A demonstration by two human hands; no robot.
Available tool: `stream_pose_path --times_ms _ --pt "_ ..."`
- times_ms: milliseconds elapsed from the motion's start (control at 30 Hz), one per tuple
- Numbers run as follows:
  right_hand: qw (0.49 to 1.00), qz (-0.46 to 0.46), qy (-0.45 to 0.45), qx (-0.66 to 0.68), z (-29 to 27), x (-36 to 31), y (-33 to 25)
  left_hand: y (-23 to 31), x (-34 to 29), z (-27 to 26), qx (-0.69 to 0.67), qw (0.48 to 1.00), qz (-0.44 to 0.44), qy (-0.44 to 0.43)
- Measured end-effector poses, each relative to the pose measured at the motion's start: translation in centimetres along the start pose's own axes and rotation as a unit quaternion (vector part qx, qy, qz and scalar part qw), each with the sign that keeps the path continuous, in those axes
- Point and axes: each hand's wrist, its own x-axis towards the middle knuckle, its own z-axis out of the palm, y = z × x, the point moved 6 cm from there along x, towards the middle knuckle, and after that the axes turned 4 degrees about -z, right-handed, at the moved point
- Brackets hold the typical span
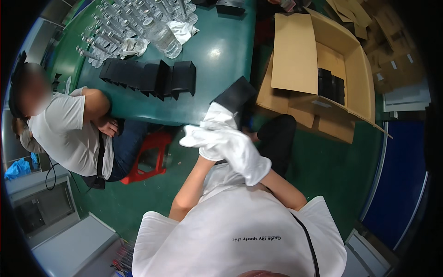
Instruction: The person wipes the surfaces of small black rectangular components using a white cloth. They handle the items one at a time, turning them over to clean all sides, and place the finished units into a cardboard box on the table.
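Here's the gloved left hand [218, 116] gripping the black box [234, 94] by the counter [217, 69] edge, the right hand [225, 143] crossed over that wrist, its grip impossible to tell, and loose glove fabric [253, 162] could let the box slip floorward.

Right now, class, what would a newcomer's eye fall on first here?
Probably the white gloves, overlapping at the centre, just below a black box. Next, likely the big open carton at upper right, with dark boxes inside, and the clear bottle on the green table, upper left.
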Motion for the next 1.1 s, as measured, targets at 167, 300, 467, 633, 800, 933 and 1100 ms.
stream_pose_path --times_ms 167,300,467,633,800,933,1100 --pt "0.925 0.075 0.116 -0.354 -7.9 -1.5 1.3 1.0 1.7 -0.2 -0.08 0.974 -0.193 0.084" --pt "0.908 0.0 0.15 -0.39 -9.8 0.9 3.8 2.0 2.6 -0.6 0.16 0.97 -0.164 0.086" --pt "0.915 -0.107 0.053 -0.385 -3.8 4.4 6.2 3.8 2.7 -1.7 0.234 0.953 0.083 0.173" --pt "0.939 -0.105 0.004 -0.327 -0.4 3.4 4.9 0.3 1.1 -2.6 0.257 0.935 0.116 0.215" --pt "0.931 0.223 -0.008 -0.288 -6.8 0.2 4.3 6.8 2.1 -4.7 0.379 0.901 0.109 0.182" --pt "0.962 0.147 0.193 -0.125 -11.0 -0.1 4.8 9.1 3.4 -4.1 0.461 0.867 0.135 0.131" --pt "0.941 -0.072 0.099 -0.316 -8.8 3.3 1.5 9.1 4.0 -3.4 0.412 0.891 0.148 0.123"
